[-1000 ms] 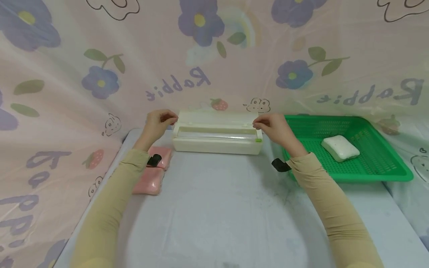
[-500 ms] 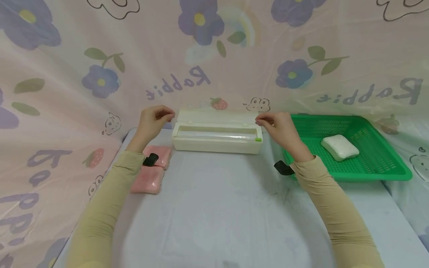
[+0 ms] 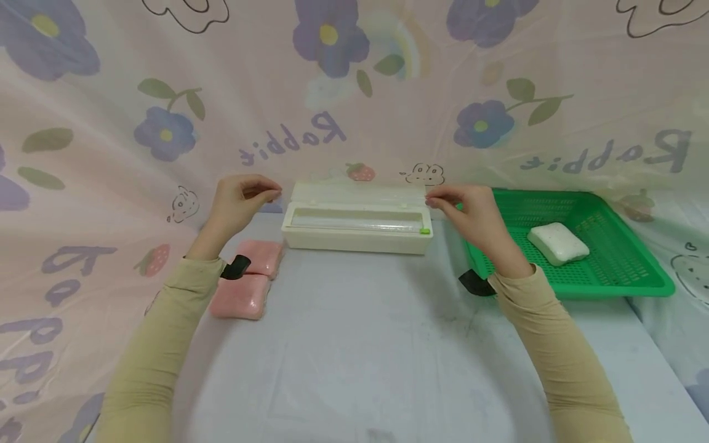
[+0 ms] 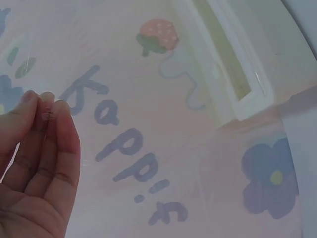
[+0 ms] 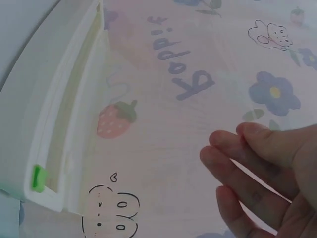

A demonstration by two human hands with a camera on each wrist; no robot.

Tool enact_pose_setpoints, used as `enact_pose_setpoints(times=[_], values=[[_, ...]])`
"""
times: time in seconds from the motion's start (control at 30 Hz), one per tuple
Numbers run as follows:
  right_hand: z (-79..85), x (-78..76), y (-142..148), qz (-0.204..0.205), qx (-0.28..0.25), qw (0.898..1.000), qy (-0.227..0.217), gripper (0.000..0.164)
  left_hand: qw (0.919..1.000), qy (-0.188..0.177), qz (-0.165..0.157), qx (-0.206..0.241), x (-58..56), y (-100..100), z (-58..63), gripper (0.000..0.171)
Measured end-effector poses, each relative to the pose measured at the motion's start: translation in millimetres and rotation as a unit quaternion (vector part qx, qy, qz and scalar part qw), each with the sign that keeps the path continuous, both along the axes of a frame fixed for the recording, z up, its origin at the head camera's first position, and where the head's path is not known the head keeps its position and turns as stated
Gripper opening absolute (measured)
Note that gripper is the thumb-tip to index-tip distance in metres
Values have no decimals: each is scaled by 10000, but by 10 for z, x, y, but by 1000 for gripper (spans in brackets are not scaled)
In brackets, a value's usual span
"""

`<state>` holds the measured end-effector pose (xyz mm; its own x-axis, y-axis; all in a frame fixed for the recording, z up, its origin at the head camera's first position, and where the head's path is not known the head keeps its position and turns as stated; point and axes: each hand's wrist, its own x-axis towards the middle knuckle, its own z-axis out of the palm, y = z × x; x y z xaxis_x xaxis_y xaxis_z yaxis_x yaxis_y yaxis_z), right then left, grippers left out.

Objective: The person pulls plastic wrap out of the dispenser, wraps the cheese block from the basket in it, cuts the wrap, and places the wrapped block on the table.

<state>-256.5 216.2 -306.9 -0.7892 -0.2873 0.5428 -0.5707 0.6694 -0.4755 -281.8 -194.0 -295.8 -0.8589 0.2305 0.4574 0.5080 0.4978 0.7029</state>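
Observation:
A white cling film dispenser point(image 3: 354, 240) stands at the back of the table with its lid point(image 3: 360, 192) raised. The film roll point(image 3: 357, 223) shows in its long slot, and a green slider point(image 3: 424, 231) sits at its right end. My left hand point(image 3: 232, 200), off the dispenser's left end, pinches a crumpled bit of clear cling film point(image 4: 48, 113) between thumb and fingertips. Beyond the right end, my right hand point(image 3: 473, 212) has its thumb pressed to the index fingertip, pinching the nearly invisible film; the other fingers are loosely bent in the right wrist view.
Two pink, shiny, wrapped-looking blocks point(image 3: 240, 296) lie on the table near my left wrist. At the right stands a green plastic basket point(image 3: 609, 289) holding a white, soap-like block point(image 3: 557, 243). A patterned curtain point(image 3: 388, 111) hangs right behind the dispenser.
My left hand has moved left, away from the dispenser's end, and my right hand has moved right. The dispenser, pink blocks and basket stay in place.

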Motion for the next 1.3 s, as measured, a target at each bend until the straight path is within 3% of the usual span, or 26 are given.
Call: enact_pose_setpoints(times=[0.17, 0.43, 0.8, 1.13, 1.3], values=[[39, 69, 6, 18, -101, 9996, 259, 11, 9999, 150, -18, 38, 162, 74, 203, 9], [127, 174, -53, 50, -217, 9984, 525, 12, 9988, 426, -12, 228, -10, -89, 119, 10], [212, 266, -114, -133, -302, 9958, 849, 12, 9969, 548, -219, 520, 19, -118, 206, 9], [188, 469, -114, 94, -278, 9932, 1131, 19, 9971, 604, -257, 381, 443, -48, 393, 9], [206, 556, -140, 179, -373, 9889, 1425, 20, 9956, 832, -169, 391, 459, -103, 314, 10]])
